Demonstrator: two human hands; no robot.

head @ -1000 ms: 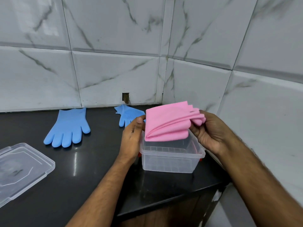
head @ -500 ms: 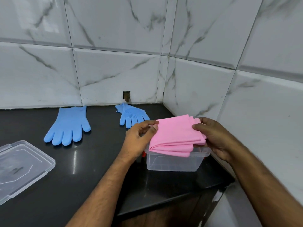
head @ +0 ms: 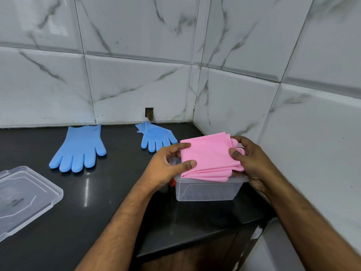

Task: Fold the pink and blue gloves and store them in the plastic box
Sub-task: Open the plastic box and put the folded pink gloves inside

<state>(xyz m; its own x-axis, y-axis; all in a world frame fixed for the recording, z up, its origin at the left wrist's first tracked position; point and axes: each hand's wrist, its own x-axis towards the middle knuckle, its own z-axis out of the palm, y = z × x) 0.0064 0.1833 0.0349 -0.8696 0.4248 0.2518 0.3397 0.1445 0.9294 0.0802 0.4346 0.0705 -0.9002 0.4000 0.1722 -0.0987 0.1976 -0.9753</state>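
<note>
The folded pink gloves (head: 209, 157) lie across the top of the clear plastic box (head: 205, 190), partly sunk past its rim. My left hand (head: 166, 167) pinches their left edge between thumb and fingers. My right hand (head: 248, 159) grips their right end, thumb on top. One blue glove (head: 80, 147) lies flat on the black counter at the left, fingers toward me. A second blue glove (head: 155, 136) lies near the back wall, just behind my left hand.
The box's clear lid (head: 23, 198) lies on the counter at the far left. The black counter (head: 97, 212) ends at a front edge below the box. Marble-tiled walls (head: 254, 114) close in behind and on the right, beside the box.
Both hands have lowered the folded pink gloves from above the box down onto its opening. The blue gloves and lid have not moved.
</note>
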